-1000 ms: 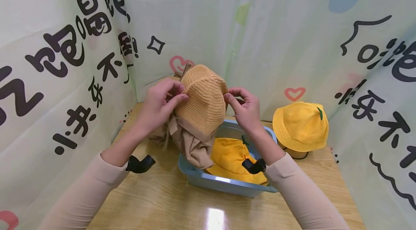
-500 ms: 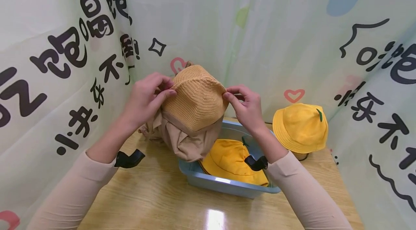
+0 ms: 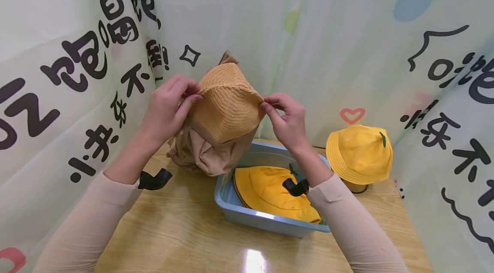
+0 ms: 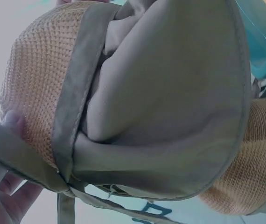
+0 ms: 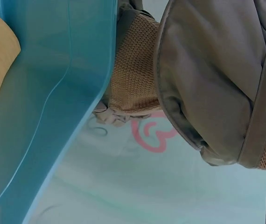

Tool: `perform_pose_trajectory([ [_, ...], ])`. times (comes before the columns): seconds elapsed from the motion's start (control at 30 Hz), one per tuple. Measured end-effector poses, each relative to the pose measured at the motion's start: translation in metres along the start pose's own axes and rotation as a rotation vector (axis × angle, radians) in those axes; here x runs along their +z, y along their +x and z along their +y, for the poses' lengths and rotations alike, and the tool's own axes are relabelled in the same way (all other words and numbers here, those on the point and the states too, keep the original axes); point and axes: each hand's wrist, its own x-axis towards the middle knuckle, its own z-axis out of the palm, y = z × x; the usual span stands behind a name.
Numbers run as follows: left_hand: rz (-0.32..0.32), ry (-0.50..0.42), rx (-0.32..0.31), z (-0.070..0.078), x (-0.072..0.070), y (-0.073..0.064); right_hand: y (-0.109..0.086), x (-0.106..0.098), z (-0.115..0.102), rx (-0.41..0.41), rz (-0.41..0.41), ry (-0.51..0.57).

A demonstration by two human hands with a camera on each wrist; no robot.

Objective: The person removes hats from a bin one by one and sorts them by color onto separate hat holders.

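Between both hands hangs a sun hat [image 3: 227, 110] with a tan knitted crown and a floppy khaki brim [image 3: 212, 153]. My left hand [image 3: 166, 108] pinches the crown's left side between thumb and fingers. On the right side, my right hand [image 3: 287, 121] pinches the crown the same way. In the left wrist view, a fabric tie [image 4: 25, 158] is knotted at the hat band [image 4: 74, 88], near the left hand. A second tan knitted hat [image 4: 249, 163] shows beyond the brim; the held hat mostly covers it in the head view.
A blue plastic bin [image 3: 262, 217] stands on the wooden table [image 3: 185, 230], below and right of the held hat. Inside lies a yellow bucket hat [image 3: 274, 191]. Another yellow hat [image 3: 359, 153] with a green sprout sits right of the bin. Printed curtains [image 3: 247, 16] surround the table.
The sun hat has moved up and left, away from above the bin, uncovering more of the yellow hat inside. My left hand has moved left and up, spreading the crown wider.
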Motion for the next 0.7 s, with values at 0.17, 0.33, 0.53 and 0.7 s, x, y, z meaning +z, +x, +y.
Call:
perform_pose_trajectory([
  [0.17,0.035,0.028,0.012,-0.009,0.002,0.002,0.002,0.006,0.005,-0.042,0.008,-0.011],
  [0.33,0.061,0.076,0.034,-0.018,-0.001,0.004,0.003,0.014,0.006,-0.083,0.002,-0.057],
  [0.53,0.082,0.121,0.049,-0.027,-0.005,0.004,0.003,0.026,0.008,-0.097,0.005,-0.057],
  [0.7,0.095,0.127,0.042,-0.035,-0.005,0.003,0.003,0.034,0.012,-0.113,0.001,-0.06],
])
